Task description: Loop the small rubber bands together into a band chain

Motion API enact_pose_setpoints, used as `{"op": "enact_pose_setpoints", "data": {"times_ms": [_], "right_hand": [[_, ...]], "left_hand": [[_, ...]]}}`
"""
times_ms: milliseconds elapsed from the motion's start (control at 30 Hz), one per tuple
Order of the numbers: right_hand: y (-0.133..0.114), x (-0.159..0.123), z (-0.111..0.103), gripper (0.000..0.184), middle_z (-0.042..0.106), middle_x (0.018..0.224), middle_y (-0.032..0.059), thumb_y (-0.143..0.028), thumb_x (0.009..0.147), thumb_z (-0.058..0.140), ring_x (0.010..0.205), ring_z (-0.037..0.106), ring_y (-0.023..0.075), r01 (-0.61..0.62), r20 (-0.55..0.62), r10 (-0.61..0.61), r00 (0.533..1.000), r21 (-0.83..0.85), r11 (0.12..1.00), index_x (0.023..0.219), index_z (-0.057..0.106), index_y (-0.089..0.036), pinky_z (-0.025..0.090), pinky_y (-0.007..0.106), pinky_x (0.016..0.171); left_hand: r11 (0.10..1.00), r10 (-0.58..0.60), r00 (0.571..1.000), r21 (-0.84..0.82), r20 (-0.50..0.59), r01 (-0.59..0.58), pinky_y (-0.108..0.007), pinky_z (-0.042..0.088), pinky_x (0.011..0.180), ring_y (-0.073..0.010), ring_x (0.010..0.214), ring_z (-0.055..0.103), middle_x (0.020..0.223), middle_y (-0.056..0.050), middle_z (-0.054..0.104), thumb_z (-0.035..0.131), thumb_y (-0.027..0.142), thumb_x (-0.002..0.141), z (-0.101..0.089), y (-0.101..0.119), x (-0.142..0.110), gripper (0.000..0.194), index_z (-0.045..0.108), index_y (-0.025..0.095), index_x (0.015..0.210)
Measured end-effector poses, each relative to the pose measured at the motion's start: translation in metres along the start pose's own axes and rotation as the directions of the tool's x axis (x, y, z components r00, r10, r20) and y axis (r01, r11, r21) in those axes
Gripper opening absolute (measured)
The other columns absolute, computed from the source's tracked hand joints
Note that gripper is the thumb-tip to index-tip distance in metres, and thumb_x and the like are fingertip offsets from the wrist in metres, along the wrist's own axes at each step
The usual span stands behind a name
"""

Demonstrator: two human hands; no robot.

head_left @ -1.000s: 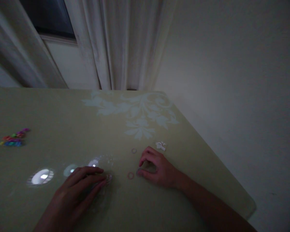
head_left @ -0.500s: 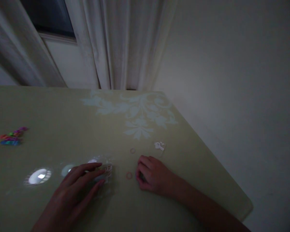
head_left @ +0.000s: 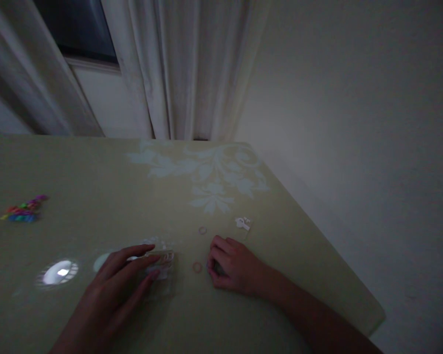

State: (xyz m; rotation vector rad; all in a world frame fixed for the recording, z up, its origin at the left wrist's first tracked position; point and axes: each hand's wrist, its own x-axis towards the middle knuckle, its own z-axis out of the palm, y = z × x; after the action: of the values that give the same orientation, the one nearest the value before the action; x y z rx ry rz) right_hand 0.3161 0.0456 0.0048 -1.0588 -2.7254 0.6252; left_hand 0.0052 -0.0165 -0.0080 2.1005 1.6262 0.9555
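Note:
My left hand (head_left: 120, 280) lies over a small clear plastic box (head_left: 166, 263), fingers on top and thumb along the near side. Pale ring-like shapes show at the box's right end; the rest is hidden under the hand. To the right, my right hand (head_left: 232, 265) is closed in a pinch against the tabletop. A tiny bluish spot shows at its fingertips, too small to name. Between the hands lie two small rings, a pinkish one (head_left: 197, 267) nearer and a pale one (head_left: 202, 230) farther off. Beyond my right hand is a small clear piece with a white key-like shape (head_left: 242, 223).
A pile of small multicoloured pieces (head_left: 24, 210) sits at the far left of the green table (head_left: 96, 187). Bright light reflections show left of my left hand. Curtains (head_left: 180, 73) and a wall (head_left: 347, 123) border the table, whose edge slants down on the right.
The view has shifted slightly. My left hand's fingers and the clear box differ only a little in position, and my right hand keeps its pinch in the same place.

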Motion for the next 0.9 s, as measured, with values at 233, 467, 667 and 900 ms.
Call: {"op": "enact_pose_setpoints", "data": {"times_ms": [233, 467, 667, 900], "right_hand": [[0.001, 0.0, 0.0, 0.01, 0.063, 0.1, 0.0049, -0.023, 0.09, 0.07, 0.087, 0.059, 0.0195, -0.009, -0.006, 0.009, 1.0, 0.023, 1.0, 0.096, 0.065, -0.018, 0.047, 0.031, 0.081], [0.0, 0.001, 0.003, 0.007, 0.064, 0.099, 0.006, -0.023, 0.092, 0.066, 0.084, 0.057, 0.0195, 0.02, -0.034, -0.022, 0.999, -0.057, 0.998, 0.095, 0.063, -0.018, 0.046, 0.032, 0.078], [-0.001, 0.003, 0.005, 0.005, 0.065, 0.097, 0.0074, -0.021, 0.092, 0.063, 0.083, 0.055, 0.0203, 0.041, -0.062, -0.05, 0.997, -0.139, 0.989, 0.095, 0.062, -0.017, 0.044, 0.033, 0.075], [0.001, 0.002, 0.003, 0.01, 0.063, 0.092, 0.003, -0.016, 0.09, 0.06, 0.076, 0.055, 0.0159, 0.048, -0.141, -0.032, 0.99, 0.115, 0.992, 0.097, 0.054, -0.021, 0.042, 0.027, 0.07]], "left_hand": [[0.999, 0.038, 0.999, 0.028, -0.019, -0.037, -0.036, 0.062, 0.099, -0.0246, 0.111, 0.075, 0.132, -0.001, 0.073, 0.06, 0.06, 0.098, 0.001, -0.007, 0.0, 0.037, 0.075, 0.039, 0.125], [0.995, 0.071, 0.997, 0.074, 0.019, -0.072, -0.037, 0.062, 0.097, -0.0248, 0.112, 0.075, 0.131, -0.002, 0.073, 0.063, 0.056, 0.097, 0.001, -0.007, 0.004, 0.035, 0.074, 0.038, 0.124], [0.977, 0.177, 0.982, 0.107, 0.072, -0.184, -0.045, 0.056, 0.108, -0.0314, 0.135, 0.06, 0.152, -0.003, 0.063, 0.066, 0.057, 0.094, 0.001, 0.006, -0.002, 0.053, 0.061, 0.041, 0.144], [0.896, 0.307, 0.936, 0.279, 0.17, -0.344, -0.042, 0.058, 0.104, -0.0312, 0.132, 0.063, 0.154, -0.005, 0.063, 0.071, 0.057, 0.091, 0.01, -0.011, 0.0, 0.076, 0.044, 0.036, 0.159]]}}
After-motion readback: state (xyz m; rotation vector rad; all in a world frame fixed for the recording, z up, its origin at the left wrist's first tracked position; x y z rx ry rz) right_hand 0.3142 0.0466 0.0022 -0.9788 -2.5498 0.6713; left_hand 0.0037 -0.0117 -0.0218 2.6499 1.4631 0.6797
